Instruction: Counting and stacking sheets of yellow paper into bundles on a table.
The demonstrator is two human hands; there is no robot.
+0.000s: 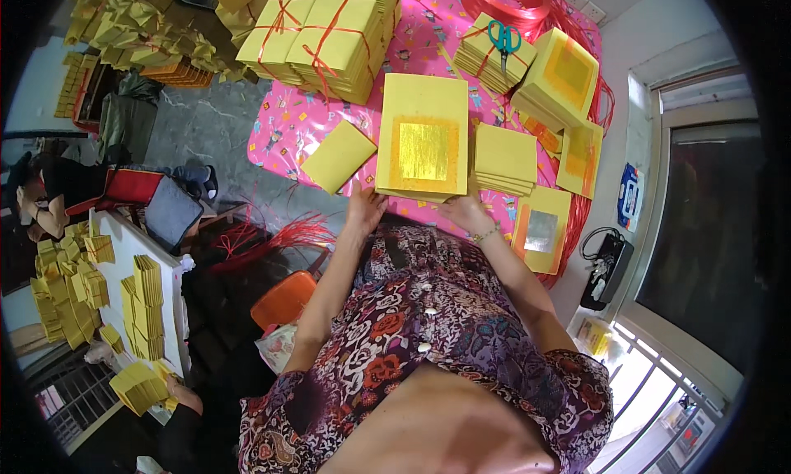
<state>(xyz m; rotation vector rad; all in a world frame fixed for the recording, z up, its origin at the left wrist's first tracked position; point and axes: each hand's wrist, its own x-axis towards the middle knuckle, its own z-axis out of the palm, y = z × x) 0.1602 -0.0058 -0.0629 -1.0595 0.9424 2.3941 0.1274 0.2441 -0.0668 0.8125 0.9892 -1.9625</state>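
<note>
- While both forearms reach forward from the patterned blouse, the left hand (pixel 363 208) and the right hand (pixel 466 213) meet the near edge of the big yellow paper stack (pixel 422 136).
- Left hand: fingers curled at the stack's near left corner, touching it; whether they pinch the sheets or only press against the edge cannot be told.
- Right hand: wrist with a thin bracelet, fingers bent at the near right corner, partly hidden under the stack's edge; grip cannot be confirmed.
- The stack lies on the pink-covered desk (pixel 288 132), its top sheet showing a gold foil square framed in orange.
- Judged step: squaring the stack, with both hands bracing its near edge.
- Judged next move: it calls for even pressure from both sides, so the sheets stay aligned.
- Just left of the stack lies a small plain yellow pad (pixel 338 155), tilted; just right, a smaller yellow pile (pixel 504 157).
- Farther right: a sheet with a silver square (pixel 541 229).
- Far side: tied bundles (pixel 334 36) bound with red string, and teal scissors (pixel 503 37) resting on another bundle.
</note>
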